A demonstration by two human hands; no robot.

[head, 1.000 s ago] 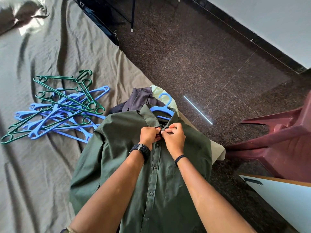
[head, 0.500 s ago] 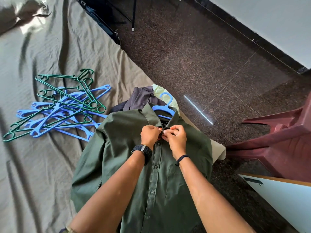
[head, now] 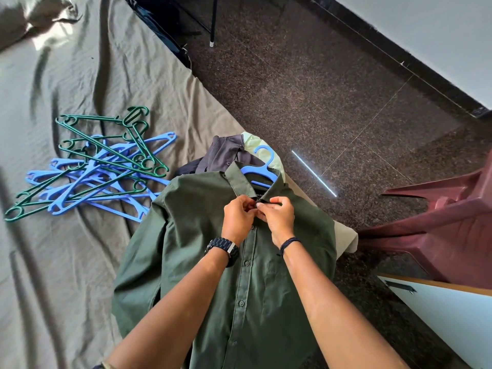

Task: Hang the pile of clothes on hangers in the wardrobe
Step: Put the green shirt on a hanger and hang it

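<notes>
Fingers of the left hand (head: 237,219) and right hand (head: 277,219) pinch the green shirt (head: 202,251) at its collar button — already on a blue hanger (head: 262,171), lying on the bed (head: 66,262). Spare hangers (head: 90,171) and more clothes (head: 221,155) wait — most remains.

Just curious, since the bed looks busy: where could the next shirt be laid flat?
Bare bedsheet lies below the hanger pile, left of the green shirt, and more above the pile. It is crowded at the bed's edge: the shirt, on a blue hanger, covers other clothes, where the left hand and right hand pinch its collar.
</notes>
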